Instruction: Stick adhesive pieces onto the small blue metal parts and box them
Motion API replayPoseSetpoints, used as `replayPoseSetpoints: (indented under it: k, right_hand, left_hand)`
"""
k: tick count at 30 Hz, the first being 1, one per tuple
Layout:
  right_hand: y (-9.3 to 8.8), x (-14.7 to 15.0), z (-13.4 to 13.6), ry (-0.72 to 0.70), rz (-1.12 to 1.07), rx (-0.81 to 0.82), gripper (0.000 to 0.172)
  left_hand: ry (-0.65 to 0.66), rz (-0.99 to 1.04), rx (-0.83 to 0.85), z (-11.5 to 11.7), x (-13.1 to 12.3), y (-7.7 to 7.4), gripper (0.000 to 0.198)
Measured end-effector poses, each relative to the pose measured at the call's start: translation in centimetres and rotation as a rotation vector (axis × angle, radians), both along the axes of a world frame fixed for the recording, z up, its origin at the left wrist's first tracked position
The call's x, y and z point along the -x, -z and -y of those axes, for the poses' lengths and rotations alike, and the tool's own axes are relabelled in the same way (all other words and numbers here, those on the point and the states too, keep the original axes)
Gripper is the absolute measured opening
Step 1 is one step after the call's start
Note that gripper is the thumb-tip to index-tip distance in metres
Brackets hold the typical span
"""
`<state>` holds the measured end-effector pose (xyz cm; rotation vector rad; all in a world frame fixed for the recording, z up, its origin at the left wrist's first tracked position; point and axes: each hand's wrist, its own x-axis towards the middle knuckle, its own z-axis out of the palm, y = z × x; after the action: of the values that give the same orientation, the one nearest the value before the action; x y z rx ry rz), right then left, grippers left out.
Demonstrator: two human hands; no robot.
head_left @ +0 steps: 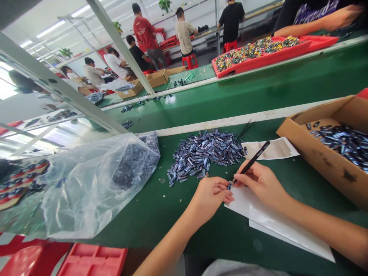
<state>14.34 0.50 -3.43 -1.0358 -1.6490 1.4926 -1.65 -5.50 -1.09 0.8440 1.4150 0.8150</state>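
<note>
Between the thumb and fingers of my left hand (pixel 212 195) is a small dark blue shiny piece (pixel 229 186). My right hand (pixel 263 182) grips black tweezers (pixel 255 156) like a pen, their tips down at that piece. Under my right hand and forearm lie white sheets (pixel 276 220). Just beyond my hands spreads a pile of similar shiny blue pieces (pixel 205 153). A strip of backing paper with grey-brown bands (pixel 283 148) rests right of the pile, partly behind the tweezers.
A cardboard box (pixel 322 165) of blue pieces stands at right. On the left is a clear plastic bag (pixel 86 191) with more pieces. Past a white rail runs a green belt (pixel 258 92); beyond it sits a red tray (pixel 301 50) of colourful bits. Several people work in back.
</note>
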Motion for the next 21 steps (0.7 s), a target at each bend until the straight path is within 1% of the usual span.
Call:
replayPoseSetpoints:
  k: [2, 5, 14, 21]
  right_hand:
    - [0.10, -0.06, 0.00, 0.011, -0.006, -0.024, 0.013]
    - [0.24, -0.11, 0.00, -0.006, 0.017, -0.048, 0.012]
    - [0.05, -0.04, 0.18, 0.001, 0.090, -0.089, 0.010]
    - [-0.16, -0.04, 0.48, 0.008, 0.150, -0.165, 0.011]
  left_hand:
    - [-0.033, 0.078, 0.018, 0.02, -0.22, 0.20, 0.017]
    - [-0.062, 0.134, 0.026, 0.03, -0.35, 0.41, 0.021]
    - [-0.074, 0.184, 0.031, 0.10, -0.15, 0.55, 0.020]
    - [-0.088, 0.215, 0.033, 0.06, -0.23, 0.67, 0.021]
